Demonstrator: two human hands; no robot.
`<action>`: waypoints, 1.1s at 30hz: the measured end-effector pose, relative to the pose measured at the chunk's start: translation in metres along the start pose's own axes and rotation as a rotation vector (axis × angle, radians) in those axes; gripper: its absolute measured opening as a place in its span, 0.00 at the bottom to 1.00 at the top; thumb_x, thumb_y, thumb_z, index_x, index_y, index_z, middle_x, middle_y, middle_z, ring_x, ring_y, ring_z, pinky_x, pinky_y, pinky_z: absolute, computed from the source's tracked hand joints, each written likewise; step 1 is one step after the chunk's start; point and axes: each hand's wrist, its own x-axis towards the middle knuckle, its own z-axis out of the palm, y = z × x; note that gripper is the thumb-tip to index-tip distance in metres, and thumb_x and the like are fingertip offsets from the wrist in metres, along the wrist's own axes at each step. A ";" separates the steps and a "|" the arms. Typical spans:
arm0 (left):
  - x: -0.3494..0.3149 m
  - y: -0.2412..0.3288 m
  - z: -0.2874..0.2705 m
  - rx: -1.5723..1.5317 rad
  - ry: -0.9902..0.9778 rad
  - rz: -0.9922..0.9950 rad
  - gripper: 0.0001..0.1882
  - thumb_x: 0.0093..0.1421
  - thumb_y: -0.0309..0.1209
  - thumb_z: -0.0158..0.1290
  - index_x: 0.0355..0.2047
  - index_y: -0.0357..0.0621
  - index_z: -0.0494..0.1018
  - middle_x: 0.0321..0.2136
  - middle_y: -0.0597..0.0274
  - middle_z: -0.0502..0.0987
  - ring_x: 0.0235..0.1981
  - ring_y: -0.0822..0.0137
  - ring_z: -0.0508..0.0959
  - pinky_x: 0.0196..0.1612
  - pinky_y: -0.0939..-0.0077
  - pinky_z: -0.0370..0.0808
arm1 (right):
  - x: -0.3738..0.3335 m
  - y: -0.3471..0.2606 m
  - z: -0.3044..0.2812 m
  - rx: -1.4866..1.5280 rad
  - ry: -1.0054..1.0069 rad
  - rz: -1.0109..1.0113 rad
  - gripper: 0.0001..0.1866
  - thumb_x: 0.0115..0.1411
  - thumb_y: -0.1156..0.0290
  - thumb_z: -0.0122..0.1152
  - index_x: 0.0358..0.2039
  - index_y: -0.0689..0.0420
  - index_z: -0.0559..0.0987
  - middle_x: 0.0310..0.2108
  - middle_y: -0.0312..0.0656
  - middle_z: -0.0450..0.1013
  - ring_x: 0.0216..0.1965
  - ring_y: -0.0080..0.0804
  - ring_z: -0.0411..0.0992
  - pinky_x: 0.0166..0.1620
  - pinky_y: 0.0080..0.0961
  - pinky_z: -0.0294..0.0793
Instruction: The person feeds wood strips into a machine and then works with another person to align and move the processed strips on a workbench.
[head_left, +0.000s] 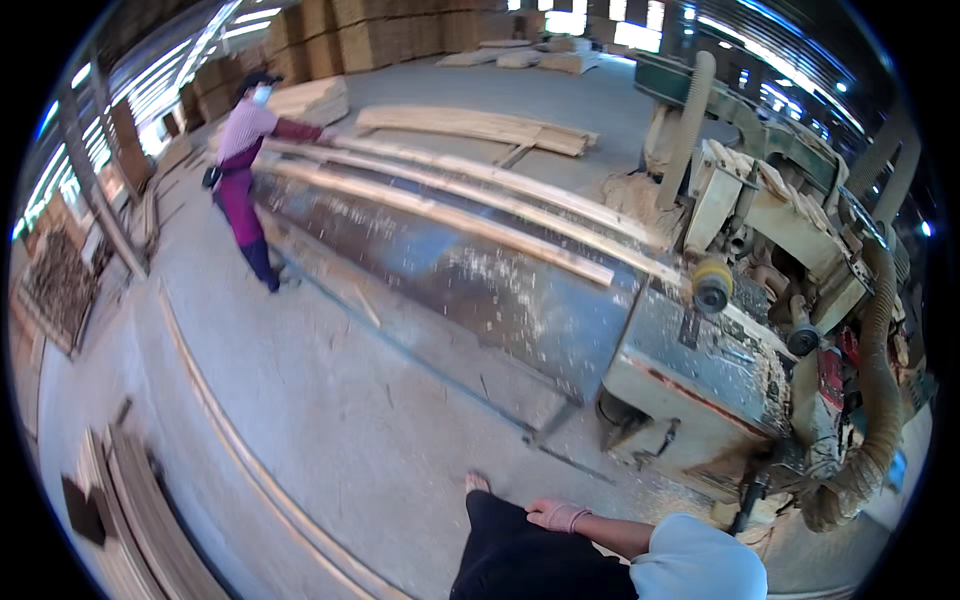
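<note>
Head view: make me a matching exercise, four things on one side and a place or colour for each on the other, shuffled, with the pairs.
1. Right hand
2. Co-worker
3. Round wheel
4. Ribbed hose

A. Brownish, at the picture's right
B. Yellow, over the bed of the machine
C. Against the dark trousers
D. Beside the far end of the long boards

Pairs: 1-C; 2-D; 3-B; 4-A
</note>
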 end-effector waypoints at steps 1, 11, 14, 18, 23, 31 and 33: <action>0.014 0.029 0.025 0.007 -0.034 0.006 0.16 0.71 0.42 0.46 0.25 0.54 0.68 0.21 0.71 0.68 0.22 0.71 0.67 0.23 0.70 0.65 | 0.031 -0.006 -0.010 0.094 0.079 0.011 0.20 0.63 0.55 0.54 0.48 0.51 0.82 0.45 0.49 0.80 0.51 0.49 0.76 0.54 0.43 0.74; 0.146 0.223 0.199 0.020 -0.221 -0.022 0.15 0.72 0.40 0.47 0.28 0.49 0.72 0.22 0.69 0.70 0.23 0.71 0.70 0.25 0.74 0.69 | 0.263 -0.173 -0.291 0.460 0.809 -0.128 0.30 0.67 0.55 0.58 0.65 0.56 0.69 0.42 0.43 0.79 0.33 0.35 0.75 0.42 0.32 0.76; 0.203 0.257 0.200 -0.101 -0.303 -0.035 0.15 0.72 0.39 0.47 0.29 0.47 0.73 0.22 0.69 0.71 0.24 0.72 0.70 0.26 0.75 0.70 | 0.321 -0.236 -0.385 1.235 0.740 -0.262 0.21 0.66 0.58 0.64 0.56 0.50 0.74 0.34 0.36 0.77 0.29 0.25 0.74 0.29 0.25 0.74; 0.288 0.369 0.204 0.430 -0.293 0.060 0.14 0.71 0.40 0.47 0.36 0.46 0.76 0.29 0.64 0.76 0.32 0.66 0.75 0.37 0.72 0.75 | 0.403 -0.275 -0.483 1.366 1.000 -0.258 0.14 0.66 0.50 0.62 0.39 0.47 0.75 0.28 0.36 0.75 0.26 0.26 0.72 0.30 0.30 0.75; 0.370 0.515 0.258 1.033 -0.325 0.207 0.14 0.68 0.44 0.50 0.38 0.47 0.75 0.33 0.62 0.76 0.36 0.62 0.75 0.41 0.65 0.74 | 0.434 -0.354 -0.589 1.422 1.158 -0.171 0.10 0.70 0.55 0.56 0.42 0.46 0.75 0.31 0.36 0.77 0.26 0.29 0.73 0.28 0.32 0.76; 0.447 0.742 0.395 0.778 -0.348 0.399 0.19 0.68 0.47 0.49 0.30 0.45 0.73 0.25 0.64 0.74 0.27 0.64 0.74 0.31 0.62 0.72 | 0.503 -0.443 -0.723 1.271 1.474 -0.301 0.32 0.64 0.80 0.54 0.68 0.49 0.62 0.35 0.47 0.79 0.26 0.34 0.76 0.25 0.32 0.76; 0.401 0.804 0.482 1.072 -0.351 0.549 0.20 0.69 0.46 0.49 0.41 0.39 0.76 0.36 0.56 0.80 0.39 0.59 0.79 0.43 0.62 0.76 | 0.519 -0.454 -0.754 1.276 1.514 -0.308 0.35 0.64 0.81 0.53 0.70 0.47 0.60 0.36 0.47 0.79 0.25 0.32 0.75 0.24 0.31 0.75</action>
